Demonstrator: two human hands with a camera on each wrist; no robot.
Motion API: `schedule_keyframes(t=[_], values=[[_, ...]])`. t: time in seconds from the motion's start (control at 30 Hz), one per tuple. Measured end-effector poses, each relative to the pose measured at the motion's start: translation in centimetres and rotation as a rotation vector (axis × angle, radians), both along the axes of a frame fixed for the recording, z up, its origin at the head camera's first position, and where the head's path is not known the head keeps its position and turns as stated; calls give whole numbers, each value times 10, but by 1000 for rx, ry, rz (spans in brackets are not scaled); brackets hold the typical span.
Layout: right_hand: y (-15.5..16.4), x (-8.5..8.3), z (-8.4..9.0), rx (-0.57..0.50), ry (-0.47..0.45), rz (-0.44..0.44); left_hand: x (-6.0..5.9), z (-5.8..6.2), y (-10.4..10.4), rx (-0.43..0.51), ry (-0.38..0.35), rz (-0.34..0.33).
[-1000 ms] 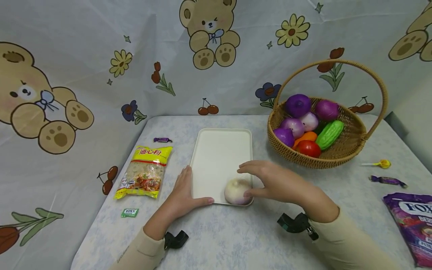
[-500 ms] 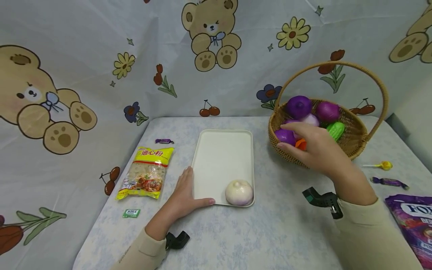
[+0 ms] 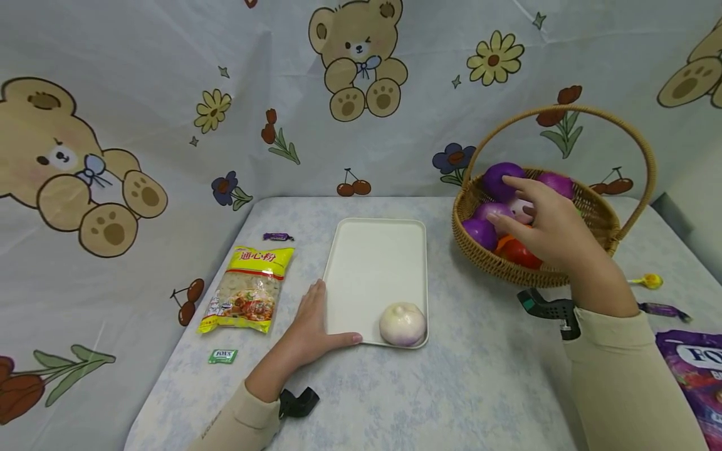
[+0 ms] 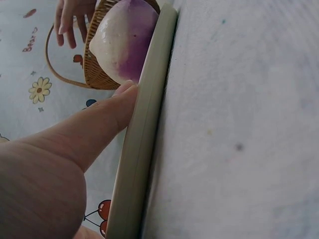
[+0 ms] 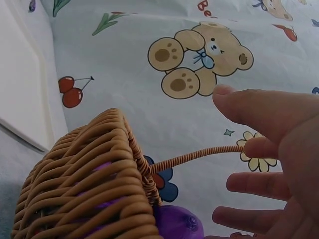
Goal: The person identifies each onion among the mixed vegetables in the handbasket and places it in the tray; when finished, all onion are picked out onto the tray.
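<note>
While the left hand (image 3: 312, 335) lay against the near left corner of the tray (image 3: 375, 269), with its fingers straight along the side and its thumb extended on the near rim, one pale onion (image 3: 403, 324) rested inside the near right corner, apart from the thumb. Judged from this layout, the work stood at an early stage: one item was on the tray, and the other produce (image 3: 520, 211) was in the basket (image 3: 485, 263). Farther off, the right forearm (image 3: 626, 369) reached forward and the right hand (image 3: 555, 232) hung over the basket, thumb and fingers spread apart, with nothing gripped. Below it, a red tomato (image 3: 517, 253) lay at the front of the basket, with purple onions (image 3: 481, 233) behind; whether a fingertip touched one could not be determined.
</note>
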State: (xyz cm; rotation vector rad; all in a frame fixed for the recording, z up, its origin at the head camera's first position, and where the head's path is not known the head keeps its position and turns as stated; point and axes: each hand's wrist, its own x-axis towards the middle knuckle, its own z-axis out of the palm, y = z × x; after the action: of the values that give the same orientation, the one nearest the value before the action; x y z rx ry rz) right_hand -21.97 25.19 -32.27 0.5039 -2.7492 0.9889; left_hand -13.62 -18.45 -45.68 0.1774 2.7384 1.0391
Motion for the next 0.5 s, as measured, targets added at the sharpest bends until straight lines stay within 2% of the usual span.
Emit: schedule_keyframes(t=[0.23,0.5], values=[[-5,-1,0,30,-49,1,0,0,0,7,10,4],[-8,-7,-6,66,-39,28,-1,-1,1,-2,-1,2]])
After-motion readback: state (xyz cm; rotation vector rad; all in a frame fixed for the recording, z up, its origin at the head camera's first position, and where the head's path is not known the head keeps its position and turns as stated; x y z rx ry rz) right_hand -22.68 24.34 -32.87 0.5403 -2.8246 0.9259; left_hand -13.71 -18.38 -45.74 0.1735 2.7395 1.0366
